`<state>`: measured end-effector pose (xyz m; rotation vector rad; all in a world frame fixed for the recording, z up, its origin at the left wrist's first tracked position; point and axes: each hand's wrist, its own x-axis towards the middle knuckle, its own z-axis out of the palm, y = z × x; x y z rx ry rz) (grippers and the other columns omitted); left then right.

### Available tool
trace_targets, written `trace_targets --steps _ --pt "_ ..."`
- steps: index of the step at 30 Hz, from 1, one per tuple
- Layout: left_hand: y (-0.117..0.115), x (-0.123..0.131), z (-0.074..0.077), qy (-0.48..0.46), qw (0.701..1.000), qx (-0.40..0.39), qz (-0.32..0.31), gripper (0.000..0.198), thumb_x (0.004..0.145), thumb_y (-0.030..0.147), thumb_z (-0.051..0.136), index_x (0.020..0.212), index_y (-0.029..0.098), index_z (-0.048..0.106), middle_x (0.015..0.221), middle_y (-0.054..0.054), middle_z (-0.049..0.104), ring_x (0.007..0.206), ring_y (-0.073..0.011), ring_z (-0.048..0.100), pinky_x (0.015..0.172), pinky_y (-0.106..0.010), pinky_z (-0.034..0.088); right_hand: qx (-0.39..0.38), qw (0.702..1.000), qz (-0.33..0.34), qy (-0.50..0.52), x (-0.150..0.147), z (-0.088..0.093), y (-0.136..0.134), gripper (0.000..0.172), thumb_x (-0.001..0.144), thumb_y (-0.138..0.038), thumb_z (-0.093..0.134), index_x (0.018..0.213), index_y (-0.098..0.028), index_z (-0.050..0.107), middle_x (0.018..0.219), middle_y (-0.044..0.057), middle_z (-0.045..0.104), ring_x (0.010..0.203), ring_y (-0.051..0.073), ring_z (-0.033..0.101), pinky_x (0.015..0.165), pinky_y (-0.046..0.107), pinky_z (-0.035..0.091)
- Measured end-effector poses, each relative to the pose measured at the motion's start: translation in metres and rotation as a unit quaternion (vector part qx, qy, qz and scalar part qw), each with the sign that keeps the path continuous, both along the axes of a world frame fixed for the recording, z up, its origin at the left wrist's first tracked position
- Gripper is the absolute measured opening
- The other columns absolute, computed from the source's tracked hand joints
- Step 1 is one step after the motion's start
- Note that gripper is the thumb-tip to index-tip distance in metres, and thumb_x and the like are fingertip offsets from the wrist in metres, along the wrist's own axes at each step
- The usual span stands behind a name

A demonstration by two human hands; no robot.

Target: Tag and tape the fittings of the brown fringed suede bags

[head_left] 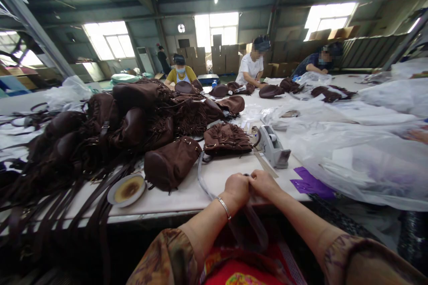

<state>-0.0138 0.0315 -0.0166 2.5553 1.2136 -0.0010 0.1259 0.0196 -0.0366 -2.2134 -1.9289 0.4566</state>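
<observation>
My left hand (236, 187) and my right hand (264, 183) are both closed and touch each other at the near edge of the white table (187, 196). Together they pinch a thin clear plastic strip (204, 182) that curves left across the table and also hangs down toward my lap. A silver bangle sits on my left wrist. Just beyond my hands lies a brown fringed suede bag (226, 139). A rounder brown bag (171, 163) lies to the left of it.
A grey tape dispenser (272, 146) stands right of the fringed bag. A large heap of brown bags and straps (100, 133) fills the left. A small dish (127, 189) sits near the edge. Clear plastic sheeting (361, 151) covers the right. Three people work at the far end.
</observation>
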Motion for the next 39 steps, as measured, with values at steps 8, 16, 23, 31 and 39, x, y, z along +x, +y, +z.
trace_targets --steps 8,16,23,31,39 --pt "-0.004 -0.017 0.014 0.019 1.0 -0.001 0.016 0.036 0.081 0.034 0.059 0.111 0.016 0.068 0.105 -0.015 0.069 0.095 -0.0298 0.067 0.082 -0.038 0.054 -0.015 0.993 0.114 -0.004 0.003 0.013 0.014 0.015 0.079 -0.019 0.059 0.077 -0.018 0.074 0.09 0.01 0.075 0.089 0.021 0.065 0.073 0.026 0.04" --pt "-0.004 -0.011 0.012 0.012 1.0 -0.02 0.016 0.029 0.087 0.019 0.049 0.103 0.014 0.072 0.102 -0.014 0.069 0.095 -0.0244 0.067 0.086 -0.032 0.052 -0.003 0.999 0.045 -0.012 -0.004 0.007 0.007 0.028 0.088 -0.031 0.052 0.093 -0.015 0.074 0.095 0.013 0.074 0.088 0.023 0.066 0.069 0.027 0.041" --pt "-0.02 -0.009 0.017 0.005 0.998 -0.029 0.058 0.037 0.083 0.029 0.057 0.117 0.016 0.063 0.11 -0.015 0.066 0.097 -0.0293 0.067 0.084 -0.039 0.056 -0.001 0.998 0.062 -0.025 -0.004 0.008 0.003 0.022 0.087 -0.022 0.05 0.085 -0.015 0.072 0.089 0.013 0.074 0.086 0.022 0.066 0.068 0.028 0.039" --pt "-0.01 -0.002 0.018 0.039 0.998 -0.043 -0.019 0.027 0.073 0.011 0.064 0.099 0.01 0.072 0.101 -0.017 0.072 0.099 -0.0319 0.068 0.09 -0.038 0.054 0.004 0.994 0.107 -0.027 0.01 0.017 0.005 0.019 0.087 -0.029 0.057 0.093 -0.019 0.072 0.097 0.01 0.074 0.095 0.023 0.065 0.075 0.028 0.04" --pt "-0.018 -0.002 0.011 -0.014 0.999 -0.032 0.036 0.028 0.089 0.023 0.048 0.107 0.02 0.068 0.105 -0.01 0.071 0.096 -0.0245 0.068 0.085 -0.033 0.054 -0.017 0.999 -0.003 -0.033 -0.004 0.005 0.0 0.025 0.089 -0.025 0.05 0.086 -0.015 0.072 0.088 0.013 0.073 0.084 0.022 0.067 0.065 0.028 0.039"
